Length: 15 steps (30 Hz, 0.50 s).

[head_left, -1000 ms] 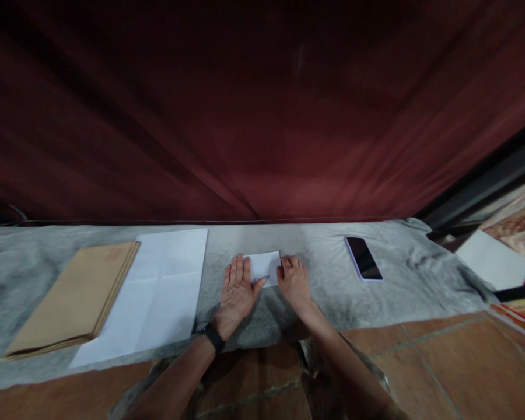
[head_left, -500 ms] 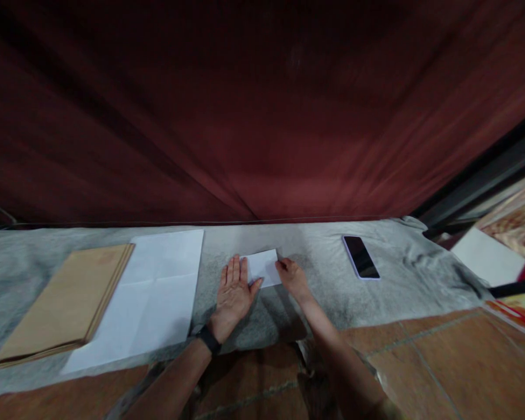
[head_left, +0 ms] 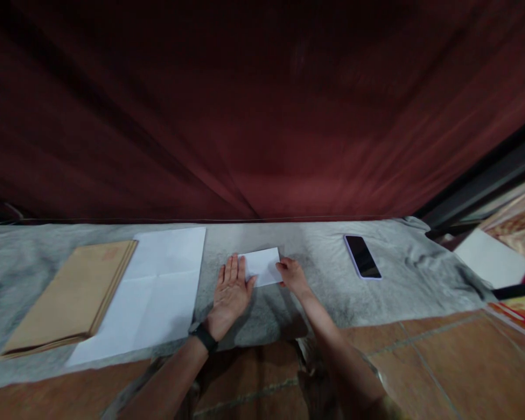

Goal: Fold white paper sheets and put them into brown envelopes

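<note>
A small folded white paper (head_left: 262,265) lies on the grey cloth (head_left: 332,291) in front of me. My left hand (head_left: 230,291) lies flat beside the paper's left edge, fingers stretched out and together, thumb touching the paper. A black band sits on that wrist. My right hand (head_left: 292,276) rests at the paper's right edge with its fingers curled onto the paper's lower right corner.
Several large unfolded white sheets (head_left: 157,291) lie to the left, next to a stack of brown envelopes (head_left: 70,297). A dark phone (head_left: 362,256) lies to the right. A dark red curtain (head_left: 262,116) hangs behind. Tiled floor (head_left: 441,361) is in front.
My right hand went from lying flat beside the paper to pinching its right edge. My left hand slid slightly left and stayed flat.
</note>
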Motion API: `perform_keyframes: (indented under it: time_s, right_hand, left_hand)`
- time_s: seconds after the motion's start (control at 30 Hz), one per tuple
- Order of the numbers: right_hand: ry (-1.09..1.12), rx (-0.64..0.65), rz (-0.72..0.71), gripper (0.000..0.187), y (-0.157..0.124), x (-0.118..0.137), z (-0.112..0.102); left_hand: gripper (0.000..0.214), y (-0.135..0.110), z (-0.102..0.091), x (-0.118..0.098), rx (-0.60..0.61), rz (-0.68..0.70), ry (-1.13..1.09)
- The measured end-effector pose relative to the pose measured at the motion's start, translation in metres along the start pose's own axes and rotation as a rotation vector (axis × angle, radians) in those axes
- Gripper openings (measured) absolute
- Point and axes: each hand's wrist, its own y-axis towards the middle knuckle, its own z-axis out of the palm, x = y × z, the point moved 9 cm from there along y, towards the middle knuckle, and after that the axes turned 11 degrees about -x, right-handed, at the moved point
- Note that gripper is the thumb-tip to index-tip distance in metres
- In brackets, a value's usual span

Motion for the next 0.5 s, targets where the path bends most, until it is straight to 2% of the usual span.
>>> perform_keyframes:
  time_s: [0.17, 0.33, 0.4, 0.5]
  right_hand:
    - [0.057, 0.004, 0.048, 0.024, 0.001, -0.005, 0.000]
    - [0.167, 0.014, 0.080, 0.023, 0.002, -0.004, -0.004]
    - [0.195, -0.032, 0.042, 0.022, 0.003, 0.004, -0.013]
    - [0.230, -0.189, -0.117, 0.026, -0.002, 0.029, -0.039]
  left_hand:
    - [0.064, -0.002, -0.001, 0.012, 0.040, -0.015, 0.016]
    - [0.062, 0.004, -0.011, 0.023, 0.021, -0.032, -0.024]
    - [0.062, 0.011, -0.021, 0.024, -0.016, -0.034, -0.120]
    - [0.060, 0.021, -0.041, 0.016, -0.094, 0.002, -0.381]
